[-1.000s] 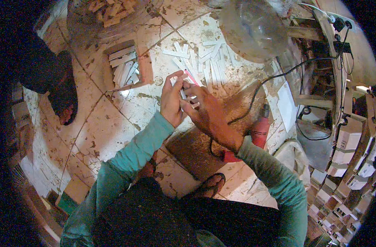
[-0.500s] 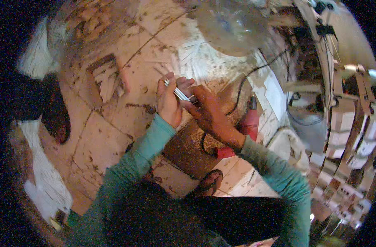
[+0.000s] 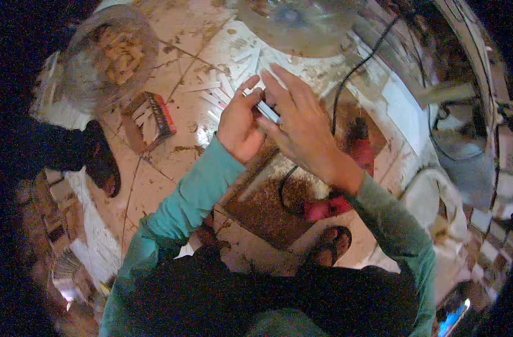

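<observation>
My left hand [image 3: 241,124] is closed around a small bundle of thin white strips [image 3: 269,112], which slants between my two hands. Over the lower end of the bundle lies my right hand [image 3: 307,121], its fingers stretched out and its thumb near the strips. Loose white strips [image 3: 214,98] are scattered on the floor just beyond my left hand. To the left stands an open box with a red side [image 3: 165,115], more pale strips inside it. Below my hands is a brown, dust-covered board [image 3: 268,216].
A red power tool [image 3: 362,153] with a black cable [image 3: 339,90] lies at the right, near a white sheet [image 3: 405,115]. Round see-through objects stand at the top [image 3: 293,39] and upper left [image 3: 79,62]. Another person's shoe [image 3: 108,163] is at left.
My right hand has gone from curled at the bundle's end to stretched out over it. Both hands appear slightly farther right and higher; the view has shifted too.
</observation>
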{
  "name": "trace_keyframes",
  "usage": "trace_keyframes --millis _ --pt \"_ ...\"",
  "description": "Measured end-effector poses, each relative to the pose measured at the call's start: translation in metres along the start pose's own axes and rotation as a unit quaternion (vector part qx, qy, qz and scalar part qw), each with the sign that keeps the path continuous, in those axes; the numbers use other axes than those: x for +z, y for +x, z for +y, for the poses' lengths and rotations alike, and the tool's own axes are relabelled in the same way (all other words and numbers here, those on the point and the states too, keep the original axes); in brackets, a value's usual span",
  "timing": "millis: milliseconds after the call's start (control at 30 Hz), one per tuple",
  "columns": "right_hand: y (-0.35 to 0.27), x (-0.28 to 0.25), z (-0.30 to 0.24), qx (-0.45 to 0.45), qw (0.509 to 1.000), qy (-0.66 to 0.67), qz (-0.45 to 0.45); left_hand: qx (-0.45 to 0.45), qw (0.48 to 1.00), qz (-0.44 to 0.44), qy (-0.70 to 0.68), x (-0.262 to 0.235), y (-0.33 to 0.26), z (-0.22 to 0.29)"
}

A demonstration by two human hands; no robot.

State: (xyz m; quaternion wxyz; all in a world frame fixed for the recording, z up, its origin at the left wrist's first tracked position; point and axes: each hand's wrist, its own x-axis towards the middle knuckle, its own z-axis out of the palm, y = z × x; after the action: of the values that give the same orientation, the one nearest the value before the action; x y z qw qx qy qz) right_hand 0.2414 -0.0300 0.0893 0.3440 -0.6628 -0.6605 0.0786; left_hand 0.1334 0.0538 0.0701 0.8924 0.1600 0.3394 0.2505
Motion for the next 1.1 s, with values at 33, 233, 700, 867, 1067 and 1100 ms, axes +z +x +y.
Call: trace_keyframes --millis 33,233,700,867,1067,1100 --pt "-0.004 -0.008 0.000 -0.003 1.000 -0.002 0.003 0.033 0.999 0.013 0.039 0.002 -0.006 0.001" --pt "-0.029 -0.057 -0.014 0.224 0.902 0.369 0.017 0.257 0.767 -0.010 0.588 0.050 -0.063 0.004" --pt "-0.112 -0.086 0.004 0.235 0.763 0.599 -0.056 0.110 0.500 -0.035 0.858 0.091 -0.139 -0.063" --pt "-0.166 -0.070 0.015 0.271 0.793 0.536 -0.102 0.226 0.499 -0.033 0.836 0.040 -0.157 -0.113" --pt "-0.191 -0.089 0.006 0.286 0.746 0.583 -0.150 0.108 0.702 -0.091 0.698 0.005 -0.163 -0.133" --pt "-0.191 -0.091 0.005 0.289 0.755 0.566 -0.160 0.088 0.726 -0.099 0.675 0.002 -0.163 -0.133"
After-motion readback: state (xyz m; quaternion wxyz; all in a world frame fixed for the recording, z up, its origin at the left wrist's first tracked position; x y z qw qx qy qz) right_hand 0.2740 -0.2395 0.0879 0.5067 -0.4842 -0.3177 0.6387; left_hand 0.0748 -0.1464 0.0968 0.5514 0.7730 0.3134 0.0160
